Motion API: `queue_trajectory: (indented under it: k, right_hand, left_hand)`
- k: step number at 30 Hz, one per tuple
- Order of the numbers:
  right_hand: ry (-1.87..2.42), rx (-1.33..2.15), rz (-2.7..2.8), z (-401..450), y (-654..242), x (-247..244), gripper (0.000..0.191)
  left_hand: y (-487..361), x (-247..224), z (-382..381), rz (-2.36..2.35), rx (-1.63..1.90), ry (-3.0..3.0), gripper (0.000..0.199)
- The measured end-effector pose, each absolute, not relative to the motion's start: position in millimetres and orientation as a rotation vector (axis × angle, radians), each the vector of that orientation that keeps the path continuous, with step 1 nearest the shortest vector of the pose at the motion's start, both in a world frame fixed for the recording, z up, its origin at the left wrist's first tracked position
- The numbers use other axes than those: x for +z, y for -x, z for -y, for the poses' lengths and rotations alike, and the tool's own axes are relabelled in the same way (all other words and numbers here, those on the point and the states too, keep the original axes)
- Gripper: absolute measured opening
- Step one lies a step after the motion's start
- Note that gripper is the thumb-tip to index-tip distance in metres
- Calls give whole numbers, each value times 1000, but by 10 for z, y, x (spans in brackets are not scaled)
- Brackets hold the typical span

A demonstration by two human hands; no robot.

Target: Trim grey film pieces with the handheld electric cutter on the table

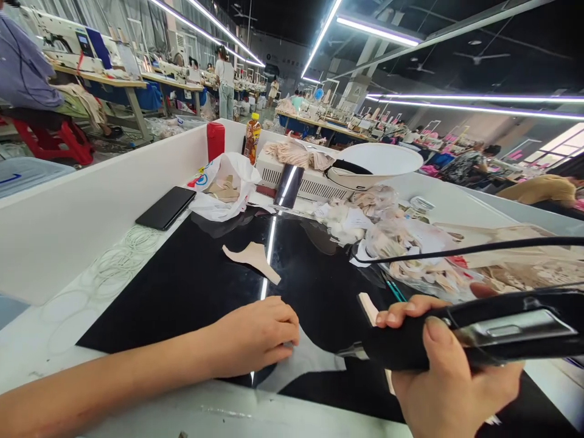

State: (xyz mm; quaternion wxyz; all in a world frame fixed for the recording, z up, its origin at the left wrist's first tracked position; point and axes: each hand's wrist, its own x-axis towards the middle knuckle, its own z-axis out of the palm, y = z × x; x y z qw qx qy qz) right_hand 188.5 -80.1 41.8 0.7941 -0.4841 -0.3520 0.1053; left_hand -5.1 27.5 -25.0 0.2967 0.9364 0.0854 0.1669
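Note:
My right hand [449, 365] is wrapped round a thick black handheld tool [511, 328] with a metal tip that points left, low over a glossy black sheet [182, 292]. Fingers curled down, my left hand [267, 331] rests on the sheet's front part, by a greyish translucent patch [305, 365]; what its fingertips hold, if anything, is hidden. Beyond it lies a curved beige fabric piece [253, 258]. A narrow beige strip [368, 308] shows beside and partly under the tool.
A phone [166, 208], a white plastic bag [228, 188] and a bottle [252, 139] stand at the back left. Bags of beige scraps [410, 243] fill the right. A black cable [469, 248] crosses above them. People sit at sewing tables beyond the low white walls.

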Motion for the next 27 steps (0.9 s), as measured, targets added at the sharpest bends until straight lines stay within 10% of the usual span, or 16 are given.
queue_trajectory:
  k: [27]
  right_hand:
    - [964, 318, 856, 678, -1592, 322, 55]
  left_hand:
    - [81, -242, -256, -156, 374, -2436, 32]
